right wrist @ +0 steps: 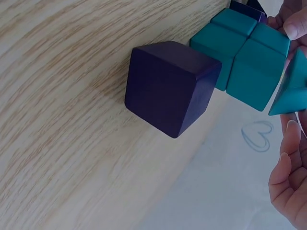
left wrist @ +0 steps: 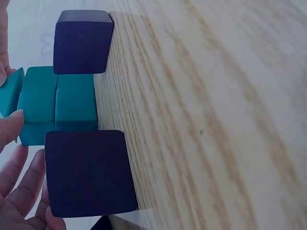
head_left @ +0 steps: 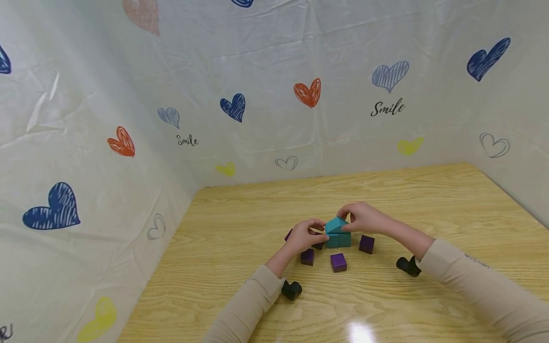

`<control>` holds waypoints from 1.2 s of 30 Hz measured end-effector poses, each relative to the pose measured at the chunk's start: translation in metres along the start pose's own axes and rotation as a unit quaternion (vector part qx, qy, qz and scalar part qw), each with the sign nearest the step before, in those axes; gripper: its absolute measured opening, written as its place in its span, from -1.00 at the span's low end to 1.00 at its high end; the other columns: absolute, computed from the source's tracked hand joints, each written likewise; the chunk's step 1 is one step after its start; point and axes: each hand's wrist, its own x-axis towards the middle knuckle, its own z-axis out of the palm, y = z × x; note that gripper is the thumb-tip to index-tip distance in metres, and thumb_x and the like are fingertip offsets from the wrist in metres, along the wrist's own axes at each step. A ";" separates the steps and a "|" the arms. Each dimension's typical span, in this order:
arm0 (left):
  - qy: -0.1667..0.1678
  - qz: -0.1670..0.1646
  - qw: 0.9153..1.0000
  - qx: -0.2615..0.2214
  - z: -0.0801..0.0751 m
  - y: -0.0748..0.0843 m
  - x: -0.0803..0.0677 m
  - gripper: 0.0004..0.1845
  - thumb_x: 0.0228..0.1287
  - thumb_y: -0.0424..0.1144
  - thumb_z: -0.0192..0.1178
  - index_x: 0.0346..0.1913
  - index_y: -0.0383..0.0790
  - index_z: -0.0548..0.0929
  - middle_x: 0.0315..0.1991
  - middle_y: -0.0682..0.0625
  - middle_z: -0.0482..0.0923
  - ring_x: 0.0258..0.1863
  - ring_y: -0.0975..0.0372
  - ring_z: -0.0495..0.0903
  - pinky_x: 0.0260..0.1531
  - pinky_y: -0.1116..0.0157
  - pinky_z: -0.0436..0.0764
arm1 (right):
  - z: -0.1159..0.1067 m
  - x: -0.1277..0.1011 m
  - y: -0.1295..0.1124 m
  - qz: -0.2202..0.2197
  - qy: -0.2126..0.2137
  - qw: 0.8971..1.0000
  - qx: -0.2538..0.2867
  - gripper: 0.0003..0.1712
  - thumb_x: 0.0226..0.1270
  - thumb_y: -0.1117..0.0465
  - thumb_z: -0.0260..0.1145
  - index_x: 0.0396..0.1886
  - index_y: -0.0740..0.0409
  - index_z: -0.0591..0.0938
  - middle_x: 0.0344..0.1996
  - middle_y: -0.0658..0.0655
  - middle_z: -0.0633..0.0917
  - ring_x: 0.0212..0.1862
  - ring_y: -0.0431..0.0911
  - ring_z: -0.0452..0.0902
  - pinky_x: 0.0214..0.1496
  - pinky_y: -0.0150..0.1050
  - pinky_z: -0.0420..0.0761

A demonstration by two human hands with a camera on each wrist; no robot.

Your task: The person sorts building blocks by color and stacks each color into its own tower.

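Note:
Several teal cubes (head_left: 339, 240) stand packed together in a block, stacked in two layers. Just over the top layer sits a teal triangular block (head_left: 336, 224), slightly tilted, with a thin gap beneath it in the right wrist view. My right hand (head_left: 365, 218) pinches this triangular block between thumb and fingers. On the left side, my left hand (head_left: 302, 235) curves around an upper teal cube (left wrist: 38, 91), its thumb against the cube's edge. Purple cubes lie close by: one purple cube (left wrist: 91, 172) beside my left hand, another purple cube (right wrist: 168, 86) near my right.
More purple cubes lie around the stack, one purple cube (head_left: 338, 262) in front and one purple cube (head_left: 307, 257) under my left wrist. Black wrist devices show at my left cuff (head_left: 267, 281) and right cuff (head_left: 435, 259). A heart-printed sheet (head_left: 257, 138) hangs behind the wooden table (head_left: 240, 228).

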 end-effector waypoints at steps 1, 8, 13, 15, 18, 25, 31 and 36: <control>0.001 0.000 1.000 0.002 0.000 0.000 0.000 -0.64 0.14 -0.22 0.27 0.02 -0.18 0.57 -0.11 -0.04 0.58 -0.29 0.24 0.56 -0.36 0.41 0.56 | 0.000 0.000 0.000 -0.001 -0.002 1.000 0.001 -0.70 0.09 0.31 0.33 -0.15 0.34 0.59 -0.33 0.10 0.63 -0.52 -0.20 0.34 -0.47 -0.35 0.39; 0.004 -0.002 1.000 0.001 0.000 0.001 0.001 -0.63 0.12 -0.21 0.29 0.02 -0.17 0.58 -0.12 -0.03 0.58 -0.29 0.24 0.57 -0.35 0.39 0.57 | 0.002 0.001 0.001 0.002 -0.007 1.000 0.002 -0.71 0.08 0.31 0.34 -0.16 0.32 0.60 -0.36 0.07 0.62 -0.54 -0.24 0.33 -0.49 -0.36 0.39; 0.002 -0.007 1.000 0.004 0.000 0.002 0.001 -0.63 0.12 -0.19 0.29 0.01 -0.16 0.58 -0.12 -0.02 0.59 -0.29 0.26 0.56 -0.36 0.38 0.56 | 0.003 0.001 0.001 0.000 -0.006 1.000 0.002 -0.72 0.08 0.31 0.35 -0.18 0.30 0.60 -0.36 0.06 0.62 -0.53 -0.23 0.33 -0.48 -0.37 0.40; 0.001 -0.011 1.000 0.005 -0.001 0.003 0.000 -0.63 0.12 -0.18 0.29 0.02 -0.15 0.58 -0.12 -0.01 0.58 -0.29 0.26 0.55 -0.37 0.38 0.56 | 0.004 0.001 0.001 -0.001 -0.005 1.000 0.003 -0.72 0.09 0.30 0.35 -0.17 0.29 0.60 -0.36 0.06 0.62 -0.52 -0.23 0.34 -0.48 -0.36 0.40; 0.000 -0.015 1.000 0.008 -0.001 0.004 0.000 -0.63 0.13 -0.18 0.28 0.02 -0.14 0.58 -0.12 -0.01 0.59 -0.29 0.26 0.54 -0.38 0.37 0.56 | 0.004 0.001 0.003 0.002 -0.004 1.000 0.003 -0.66 0.09 0.27 0.35 -0.12 0.32 0.58 -0.30 0.11 0.62 -0.48 -0.21 0.37 -0.44 -0.35 0.42; 0.000 -0.012 1.000 0.014 0.000 0.003 0.000 -0.63 0.13 -0.15 0.28 0.02 -0.14 0.59 -0.11 -0.01 0.59 -0.29 0.27 0.55 -0.38 0.38 0.55 | -0.001 -0.007 0.007 0.024 -0.003 1.000 -0.005 -0.53 0.07 0.23 0.37 -0.06 0.43 0.54 -0.23 0.23 0.61 -0.39 -0.16 0.40 -0.37 -0.31 0.43; 0.004 -0.016 1.000 0.017 0.000 0.002 -0.001 -0.63 0.13 -0.14 0.28 0.01 -0.14 0.60 -0.11 0.00 0.59 -0.30 0.28 0.54 -0.40 0.39 0.54 | 0.002 -0.012 0.011 0.034 -0.019 0.999 -0.008 -0.57 0.07 0.24 0.37 -0.09 0.42 0.56 -0.26 0.23 0.60 -0.41 -0.20 0.41 -0.40 -0.33 0.43; 0.006 -0.016 1.000 0.019 0.000 0.003 -0.001 -0.63 0.12 -0.14 0.28 0.01 -0.14 0.60 -0.11 0.01 0.60 -0.33 0.30 0.54 -0.42 0.40 0.54 | 0.007 -0.011 0.016 0.028 -0.022 0.999 0.003 -0.64 0.07 0.27 0.37 -0.14 0.37 0.59 -0.31 0.15 0.59 -0.43 -0.22 0.41 -0.42 -0.35 0.43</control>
